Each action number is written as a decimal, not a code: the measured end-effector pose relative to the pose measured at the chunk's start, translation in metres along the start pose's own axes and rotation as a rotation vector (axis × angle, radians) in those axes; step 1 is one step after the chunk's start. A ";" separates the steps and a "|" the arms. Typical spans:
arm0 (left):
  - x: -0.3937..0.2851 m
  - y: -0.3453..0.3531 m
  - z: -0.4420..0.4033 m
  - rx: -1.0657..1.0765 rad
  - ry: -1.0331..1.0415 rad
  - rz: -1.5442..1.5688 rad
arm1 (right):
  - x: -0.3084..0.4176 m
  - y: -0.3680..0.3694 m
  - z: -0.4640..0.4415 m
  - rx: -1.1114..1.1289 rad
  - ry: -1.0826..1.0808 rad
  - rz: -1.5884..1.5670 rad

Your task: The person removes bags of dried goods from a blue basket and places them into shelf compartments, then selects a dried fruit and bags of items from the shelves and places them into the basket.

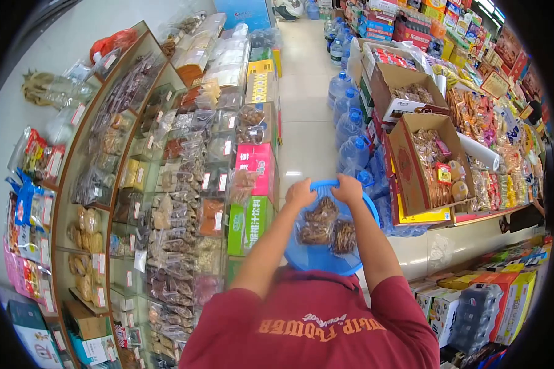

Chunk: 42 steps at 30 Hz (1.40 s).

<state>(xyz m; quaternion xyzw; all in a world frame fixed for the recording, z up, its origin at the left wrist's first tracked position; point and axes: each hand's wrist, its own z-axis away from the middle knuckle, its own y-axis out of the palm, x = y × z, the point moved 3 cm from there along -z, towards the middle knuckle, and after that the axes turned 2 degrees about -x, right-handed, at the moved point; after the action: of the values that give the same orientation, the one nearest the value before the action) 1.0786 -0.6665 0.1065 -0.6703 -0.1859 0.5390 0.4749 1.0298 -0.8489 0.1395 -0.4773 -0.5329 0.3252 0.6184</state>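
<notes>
Both my arms reach forward over a round blue plastic basket [317,263] held in front of my body. My left hand [300,194] is closed on the left part of its far rim, and my right hand [349,188] grips the right part. Inside lie several clear bags of brown dried food: one bag [322,211] at the far side, another bag [314,233] nearer on the left, and a darker bag [344,237] on the right. Just what kind of dried food they hold, I cannot tell.
On the left, shelves hold rows of bagged dried goods [172,227], with a green drink carton [243,225] by the aisle. Blue water jugs [353,152] line the right side beneath open cardboard boxes [406,160]. The tiled aisle [305,98] runs ahead between them.
</notes>
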 end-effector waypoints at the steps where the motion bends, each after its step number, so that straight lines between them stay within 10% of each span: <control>1: 0.000 -0.006 -0.022 0.011 -0.005 0.001 | 0.000 -0.004 -0.020 -0.038 -0.038 -0.001; 33: -0.071 -0.064 -0.524 0.047 0.225 -0.035 | -0.114 -0.063 -0.471 -0.237 0.073 -0.041; 42: 0.011 -0.119 -0.625 -0.103 0.121 0.003 | -0.049 -0.031 -0.618 -0.202 -0.027 -0.079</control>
<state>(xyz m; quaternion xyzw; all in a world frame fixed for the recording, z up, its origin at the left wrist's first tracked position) 1.6761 -0.8735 0.1798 -0.7256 -0.1835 0.4878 0.4493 1.6153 -1.0545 0.1664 -0.5113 -0.5898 0.2517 0.5721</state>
